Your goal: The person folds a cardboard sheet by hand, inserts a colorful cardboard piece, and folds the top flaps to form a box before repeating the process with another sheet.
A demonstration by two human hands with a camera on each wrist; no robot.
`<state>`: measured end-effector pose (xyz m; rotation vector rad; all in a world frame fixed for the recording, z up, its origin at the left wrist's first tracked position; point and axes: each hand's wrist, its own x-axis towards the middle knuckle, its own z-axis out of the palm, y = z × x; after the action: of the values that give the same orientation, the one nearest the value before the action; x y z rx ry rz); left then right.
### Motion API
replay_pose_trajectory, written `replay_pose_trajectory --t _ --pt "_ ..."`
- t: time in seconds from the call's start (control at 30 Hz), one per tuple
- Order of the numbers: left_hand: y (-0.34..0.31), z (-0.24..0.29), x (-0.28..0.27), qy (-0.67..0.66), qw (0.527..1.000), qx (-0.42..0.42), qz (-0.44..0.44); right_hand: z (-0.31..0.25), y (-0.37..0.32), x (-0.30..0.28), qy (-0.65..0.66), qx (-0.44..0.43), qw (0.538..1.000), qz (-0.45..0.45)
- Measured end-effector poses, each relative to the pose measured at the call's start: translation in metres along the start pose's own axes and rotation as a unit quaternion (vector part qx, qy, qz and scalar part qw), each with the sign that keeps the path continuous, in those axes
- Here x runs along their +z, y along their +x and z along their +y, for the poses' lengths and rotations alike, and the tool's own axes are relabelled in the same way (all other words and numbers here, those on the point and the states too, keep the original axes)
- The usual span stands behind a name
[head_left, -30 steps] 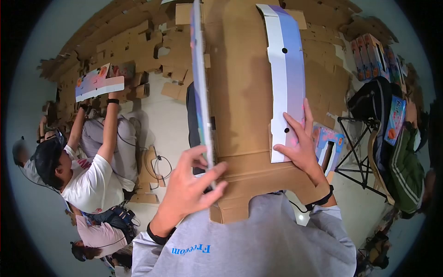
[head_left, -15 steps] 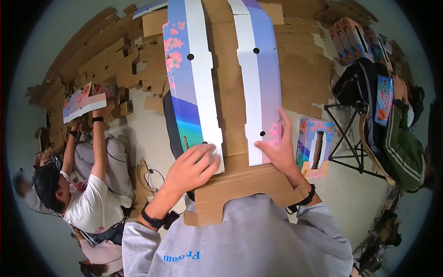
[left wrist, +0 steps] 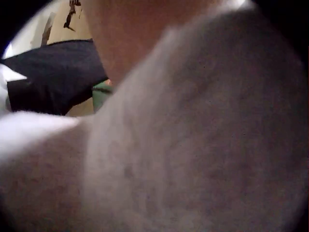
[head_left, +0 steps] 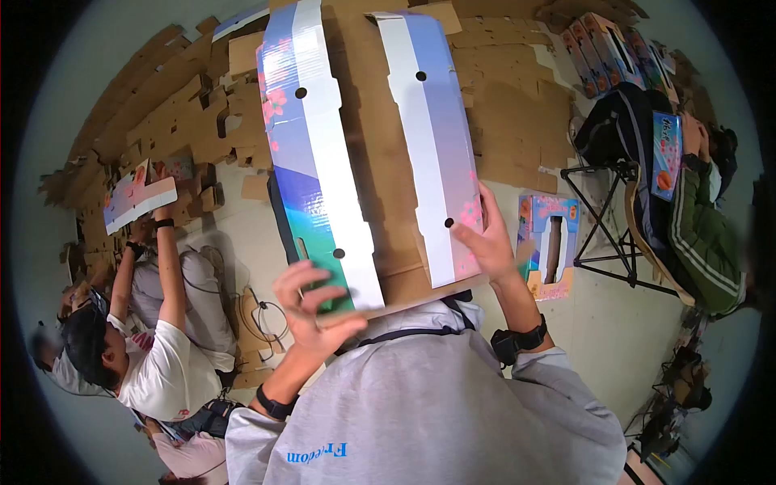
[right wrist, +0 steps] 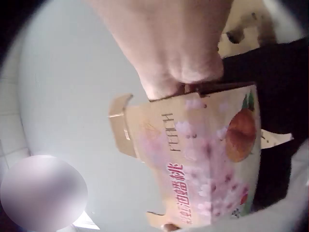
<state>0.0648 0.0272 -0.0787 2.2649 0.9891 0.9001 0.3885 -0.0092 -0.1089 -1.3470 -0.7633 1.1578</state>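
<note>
A partly folded cardboard box (head_left: 372,121) stretches out before the person, plain brown inside. Its left side panel (head_left: 307,178) is blue and green with pink blossoms and a white strip; the right side panel (head_left: 440,162) is lilac and white. The right hand (head_left: 491,250) grips the right panel near its close end, thumb on the printed face, fingers round the outside. At the near left corner is the left hand (head_left: 311,303), fingers spread and loosely bent over the green part, thumb along the near edge. In the right wrist view, a printed end flap (right wrist: 193,159) shows a peach.
A finished box (head_left: 550,246) with a handle opening stands on the floor at right, beside a folding stool (head_left: 614,218). More boxes (head_left: 602,52) stand far right. Cardboard sheets (head_left: 501,105) cover the floor ahead. People sit at both sides; one at left holds a printed sheet (head_left: 139,198).
The left panel has tipped inward from upright, showing its printed face. The near end flap has swung up from the person's chest. The left hand has shifted left and down.
</note>
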Motion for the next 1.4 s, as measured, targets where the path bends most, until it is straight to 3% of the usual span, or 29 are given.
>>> replay_pose_trajectory --t 0.03,0.13,0.27,0.37,0.47,0.57,0.67,0.77,0.97,1.1,1.2,1.3,1.4 --pt "-0.001 -0.001 0.005 0.032 0.998 -0.025 0.043 -0.004 0.001 0.001 0.019 0.015 1.0 0.009" --pt "0.009 -0.009 0.029 -0.095 0.98 -0.139 0.106 -0.012 0.001 -0.003 0.094 0.07 0.992 0.049" --pt "-0.001 -0.025 0.034 -0.084 0.99 -0.092 0.069 -0.003 -0.003 -0.008 0.208 0.076 0.963 0.156" --pt "-0.005 -0.024 0.028 -0.036 0.994 -0.098 0.025 0.001 -0.014 0.003 0.05 -0.11 0.981 0.15" --pt "-0.004 -0.036 0.04 -0.06 0.995 -0.056 0.052 0.001 -0.013 0.002 -0.185 -0.211 0.946 0.16" --pt "0.01 -0.025 0.04 -0.098 0.989 -0.081 0.074 -0.009 -0.018 0.014 -0.328 -0.21 0.898 0.206" --pt "0.012 -0.023 0.037 -0.105 0.985 -0.124 0.053 0.019 -0.019 0.008 -0.299 -0.152 0.891 0.306" --pt "0.011 -0.02 0.036 -0.125 0.977 -0.167 0.052 0.018 -0.017 0.011 -0.261 -0.163 0.903 0.3" --pt "0.014 -0.024 0.033 -0.13 0.977 -0.163 0.037 0.011 -0.018 0.009 -0.334 -0.282 0.85 0.294" --pt "0.01 -0.031 0.027 -0.076 0.989 -0.126 -0.002 0.015 -0.023 0.011 -0.255 -0.282 0.878 0.29" --pt "0.005 -0.029 0.038 -0.227 0.954 -0.174 0.084 0.01 -0.025 0.012 -0.26 -0.277 0.878 0.291" --pt "0.009 -0.009 0.04 -0.281 0.925 -0.224 0.122 0.009 -0.017 0.015 -0.216 -0.214 0.893 0.332" --pt "0.025 -0.004 0.022 -0.081 0.981 -0.175 0.02 0.013 -0.013 0.012 -0.131 -0.113 0.927 0.333"
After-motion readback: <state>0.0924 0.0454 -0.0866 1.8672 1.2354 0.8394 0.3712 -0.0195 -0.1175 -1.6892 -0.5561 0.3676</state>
